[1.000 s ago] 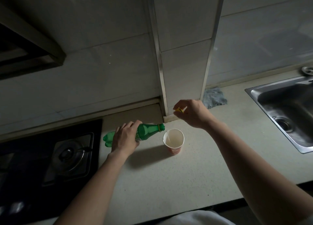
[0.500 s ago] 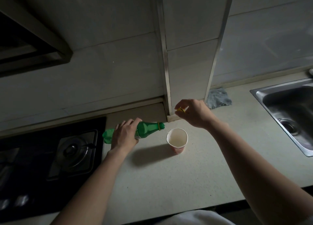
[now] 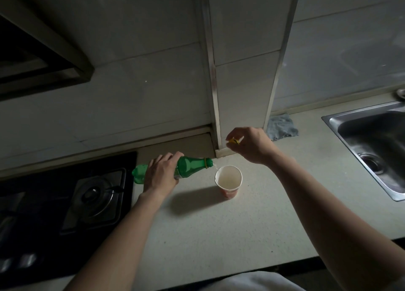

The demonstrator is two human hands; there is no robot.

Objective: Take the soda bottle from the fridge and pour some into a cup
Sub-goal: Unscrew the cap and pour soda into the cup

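Tilting soda bottle (image 3: 190, 166) in left fingers (image 3: 165, 160)

The person's left hand (image 3: 161, 176) and right hand (image 3: 252, 146) were bare. The left forearm (image 3: 114, 247) and right forearm (image 3: 328, 203) were uncovered from wrist to the frame's edge. A white cloth garment (image 3: 254, 281) covered the torso at the bottom edge, dim in the poor light.

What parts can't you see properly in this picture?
- Head view: label on the soda bottle, covered by the left hand.
- How full the cup is: too dim and pale inside to tell.
- Most of the yellow cap, hidden by the right hand.
- Right side of the sink, cut off by the picture's edge.
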